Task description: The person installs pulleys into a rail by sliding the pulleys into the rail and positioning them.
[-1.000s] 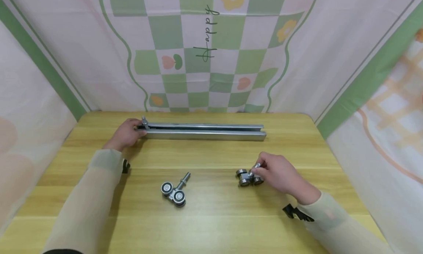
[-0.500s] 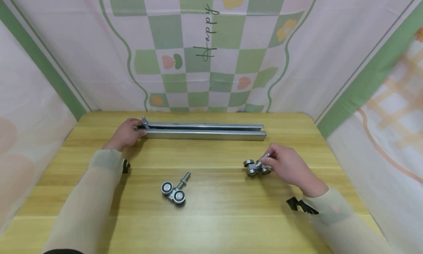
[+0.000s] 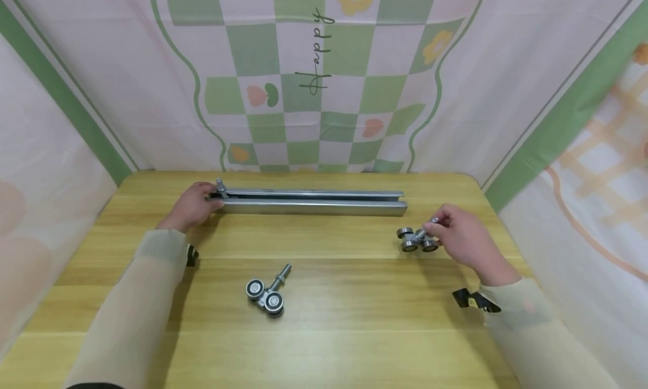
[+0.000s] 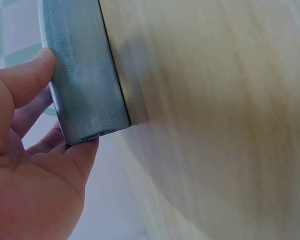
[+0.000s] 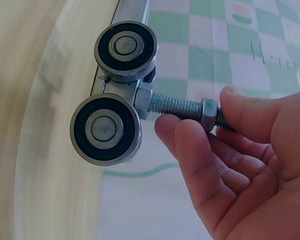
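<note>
A steel C-shaped track [image 3: 314,209] lies across the back of the table, its slot facing up. My left hand [image 3: 191,206] grips its left end, with the thumb along the upper edge and fingers at the end face, as the left wrist view shows. A bolt [image 3: 220,186] stands up out of the slot beside those fingers. My right hand [image 3: 468,240] pinches the threaded bolt of a four-wheeled roller trolley [image 5: 106,128] between thumb and fingers, near its nut. The trolley hangs to the right of and nearer than the track's right end, bolt pointing up and right.
Another roller trolley [image 3: 265,298] lies on its side on the wooden table [image 3: 344,344], left of the middle. Patterned cloth [image 3: 304,96] hangs behind the table and on both sides.
My right hand has carried its trolley to the right and toward the back, past the track's right end. The left hand, track and loose trolley stay as they were.
</note>
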Available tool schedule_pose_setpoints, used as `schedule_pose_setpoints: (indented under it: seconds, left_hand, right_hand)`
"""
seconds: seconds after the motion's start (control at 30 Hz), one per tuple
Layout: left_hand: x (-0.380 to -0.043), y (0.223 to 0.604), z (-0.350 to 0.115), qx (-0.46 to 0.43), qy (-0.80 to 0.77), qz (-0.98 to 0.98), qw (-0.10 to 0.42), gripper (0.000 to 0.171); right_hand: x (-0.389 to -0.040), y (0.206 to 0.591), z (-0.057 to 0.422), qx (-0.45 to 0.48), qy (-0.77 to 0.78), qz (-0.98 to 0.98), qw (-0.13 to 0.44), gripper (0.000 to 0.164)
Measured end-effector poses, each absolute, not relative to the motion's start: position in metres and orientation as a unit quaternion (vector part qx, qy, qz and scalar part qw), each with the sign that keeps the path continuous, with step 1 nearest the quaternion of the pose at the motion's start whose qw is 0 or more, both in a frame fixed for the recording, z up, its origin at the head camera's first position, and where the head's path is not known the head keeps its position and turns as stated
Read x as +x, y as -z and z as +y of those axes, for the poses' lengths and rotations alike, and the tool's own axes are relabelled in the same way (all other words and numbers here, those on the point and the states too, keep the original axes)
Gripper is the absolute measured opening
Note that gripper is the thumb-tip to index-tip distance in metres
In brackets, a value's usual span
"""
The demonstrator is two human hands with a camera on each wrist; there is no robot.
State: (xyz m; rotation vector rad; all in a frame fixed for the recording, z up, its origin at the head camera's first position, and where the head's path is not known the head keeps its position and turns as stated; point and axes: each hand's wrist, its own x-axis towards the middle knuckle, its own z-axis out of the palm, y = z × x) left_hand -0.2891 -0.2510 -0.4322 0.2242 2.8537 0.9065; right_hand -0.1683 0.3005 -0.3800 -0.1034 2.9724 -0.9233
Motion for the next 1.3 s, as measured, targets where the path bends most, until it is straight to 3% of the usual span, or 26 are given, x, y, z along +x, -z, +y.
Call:
schedule_pose_setpoints:
  seconds: [0.37, 0.7, 1.3]
  left_hand:
    - [-0.291, 0.434, -0.251, 0.073, -0.299, 0.949, 0.069, 0.055]
    - [-0.294, 0.438, -0.253, 0.071, -0.302, 0.948, 0.069, 0.055]
    - [-0.291, 0.434, -0.251, 0.067, -0.298, 0.949, 0.072, 0.056]
  right_hand:
    - [-0.195, 0.382, 0.327, -0.001, 0.296, 0.955, -0.02, 0.027]
    - [-0.224, 0.386, 0.342, 0.032, 0.315, 0.948, -0.014, 0.034]
    - [-0.253, 0.402, 0.346, 0.05, 0.322, 0.943, -0.067, 0.025]
